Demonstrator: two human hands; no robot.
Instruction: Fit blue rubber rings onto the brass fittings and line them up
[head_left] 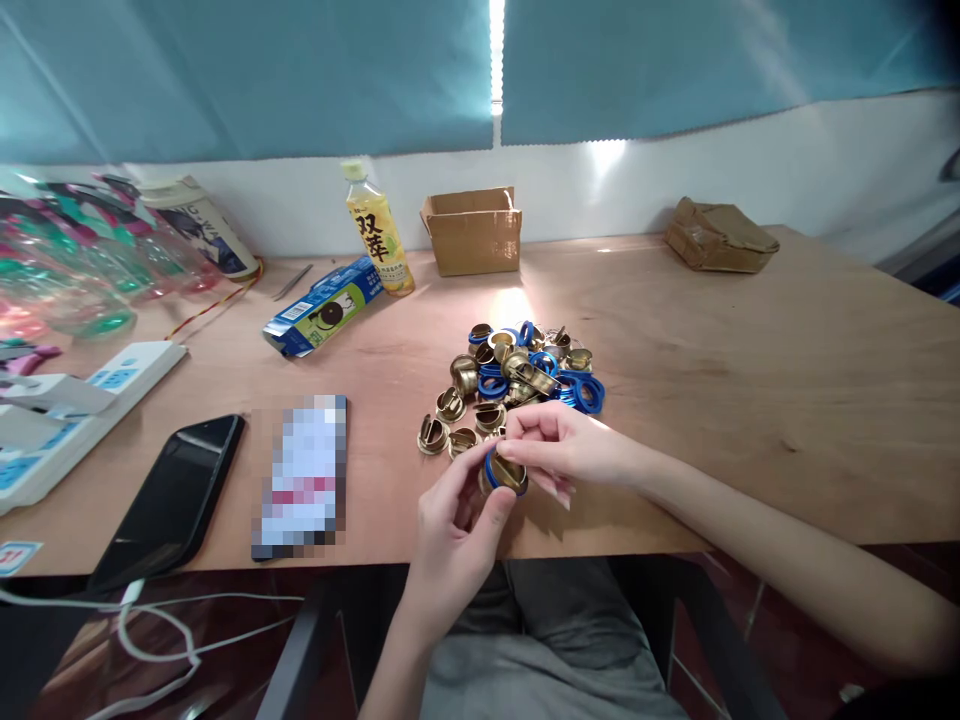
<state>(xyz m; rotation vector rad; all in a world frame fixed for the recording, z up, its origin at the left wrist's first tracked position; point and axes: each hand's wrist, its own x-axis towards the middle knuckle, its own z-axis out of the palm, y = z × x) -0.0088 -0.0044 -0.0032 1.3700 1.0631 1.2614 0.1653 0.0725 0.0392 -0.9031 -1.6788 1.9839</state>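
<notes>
Near the table's front edge, my left hand [454, 520] grips a round brass fitting [510, 471] with a blue ring around its rim, thumb on one side and fingers on the other. The thumb and forefinger of my right hand [559, 446] pinch the far edge of the same piece; its other fingers are loosely bent. Just beyond both hands lies a heap of brass fittings [464, 375] mixed with blue rings [589, 392]. Several brass fittings [433, 434] sit at the heap's near left side.
On the left are a black phone [172, 495], a blurred-out phone [304, 480], a power strip [142, 365] and clear spray bottles [90, 290]. Further back stand a blue box [326, 308], a yellow drink bottle [379, 235], an open cardboard box [476, 243] and a crumpled brown package [720, 238].
</notes>
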